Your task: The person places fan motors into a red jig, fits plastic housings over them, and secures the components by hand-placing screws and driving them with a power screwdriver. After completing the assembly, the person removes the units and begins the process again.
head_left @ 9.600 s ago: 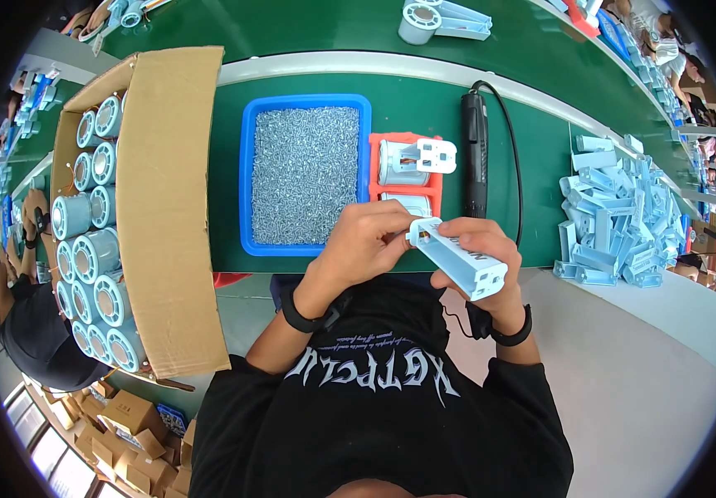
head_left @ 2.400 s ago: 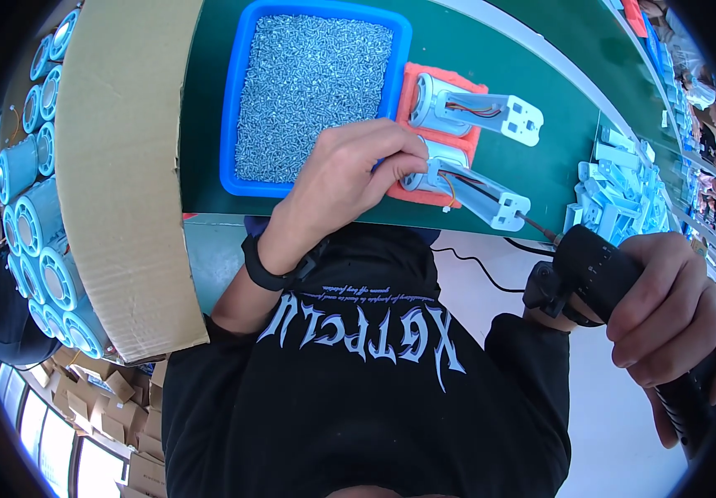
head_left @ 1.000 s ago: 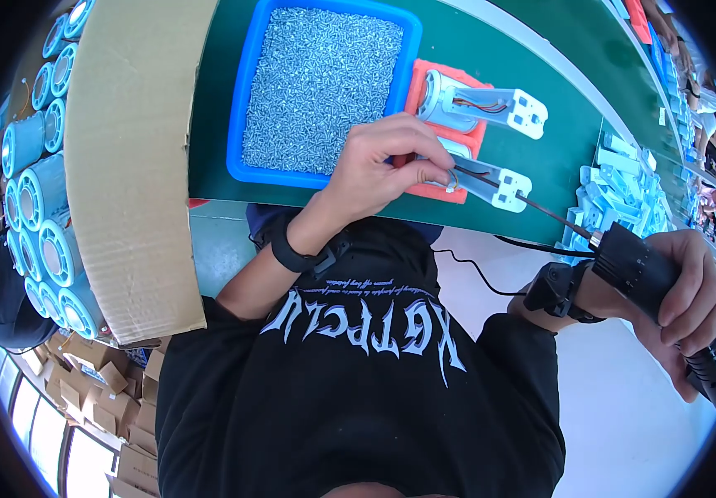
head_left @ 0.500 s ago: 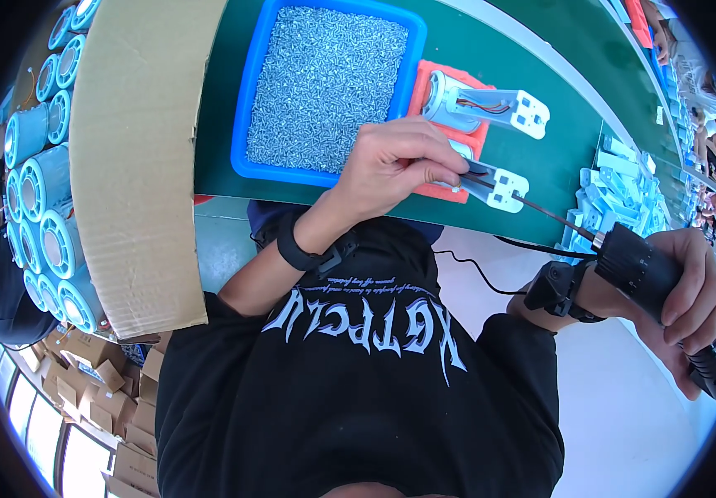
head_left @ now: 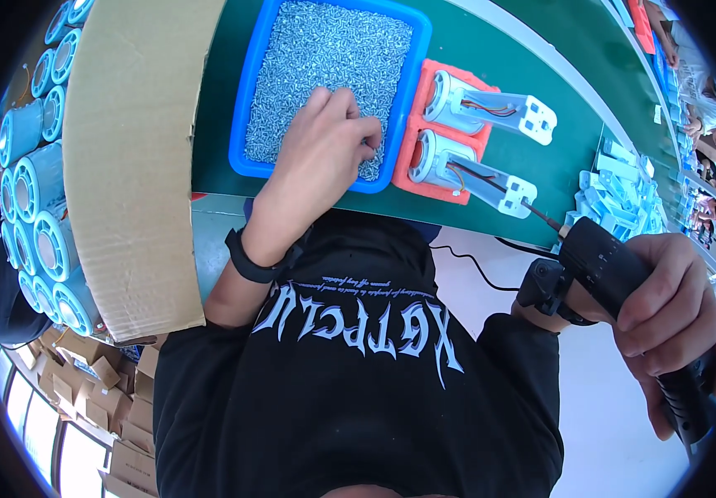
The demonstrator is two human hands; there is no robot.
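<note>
My left hand [head_left: 325,141] is over a blue tray [head_left: 413,79] of small silvery screws [head_left: 333,41], its fingers curled down among them. The fingertips are partly hidden, so I cannot make out what they pinch. My right hand [head_left: 665,307] is wrapped round a black electric screwdriver [head_left: 603,261]. The thin bit points left, its tip at the end of the nearer white bracket [head_left: 491,187]. That bracket joins a pale cylindrical housing [head_left: 442,158] and has dark and coloured wires along it. A similar white bracket [head_left: 532,120] lies beyond it; both housings rest in a red-orange foam holder [head_left: 414,124].
Pale plastic parts [head_left: 615,199] are piled on the green table [head_left: 532,174] at right. A cardboard sheet [head_left: 134,166] stands left, beside stacked pale-blue cylinders [head_left: 42,191]. Cardboard boxes [head_left: 92,386] lie lower left. A black cable [head_left: 482,270] hangs below the table edge. Other people are at far right.
My left hand has left the nearer bracket and moved left into the screw tray. My right hand and the screwdriver have shifted slightly left, with the handle tilted more steeply.
</note>
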